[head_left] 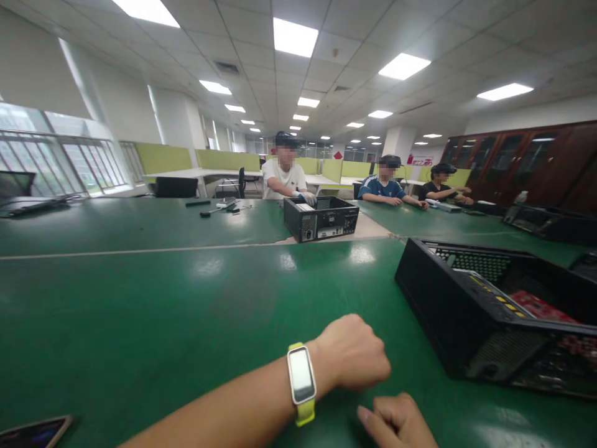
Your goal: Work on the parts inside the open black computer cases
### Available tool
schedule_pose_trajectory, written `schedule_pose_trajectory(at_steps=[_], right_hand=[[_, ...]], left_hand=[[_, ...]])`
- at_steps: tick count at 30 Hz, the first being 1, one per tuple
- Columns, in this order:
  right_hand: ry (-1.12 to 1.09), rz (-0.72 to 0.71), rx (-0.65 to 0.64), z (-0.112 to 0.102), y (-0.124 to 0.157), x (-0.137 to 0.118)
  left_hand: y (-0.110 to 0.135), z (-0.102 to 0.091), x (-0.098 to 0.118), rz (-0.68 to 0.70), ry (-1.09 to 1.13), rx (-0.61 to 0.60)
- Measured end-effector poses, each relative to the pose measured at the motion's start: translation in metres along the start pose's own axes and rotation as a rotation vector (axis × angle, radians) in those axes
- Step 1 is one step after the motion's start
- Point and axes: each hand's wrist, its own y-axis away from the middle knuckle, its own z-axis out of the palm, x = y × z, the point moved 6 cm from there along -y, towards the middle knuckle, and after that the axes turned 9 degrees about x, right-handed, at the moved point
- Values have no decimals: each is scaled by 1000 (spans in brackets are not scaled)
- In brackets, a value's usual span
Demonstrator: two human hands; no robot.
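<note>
Black computer case [485,336] cropped at right edge; left hand [352,353] clenched, underside hidden; right hand [402,423] cut off, grip unclear.

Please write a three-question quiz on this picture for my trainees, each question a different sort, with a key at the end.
1. Multiple choice. Above the camera wearer's left hand sits a wristband. What colour is its strap?
A) Blue
B) Yellow-green
C) Black

2. Fill in the blank. Inside the near computer case, a board shows that is ____ in colour.

3. True or false. The left hand is gripping the near computer case.

Key: 1. B. 2. Red. 3. False; bare green table shows between them.
</note>
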Motion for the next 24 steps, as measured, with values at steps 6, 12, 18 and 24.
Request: schedule_pose_trajectory(at_steps=[6,12,18,24], right_hand=[[14,16,24,-6,8,-6],[-57,10,-7,-3,5,-4],[-53,6,-27,-3,5,-8],[-64,-20,-33,-1,5,-8]], left_hand=[[-15,-28,16,114,-34,4],[-11,-20,18,111,-60,-17],[-9,-18,14,73,-88,-28],[-9,-23,5,-42,-103,-154]])
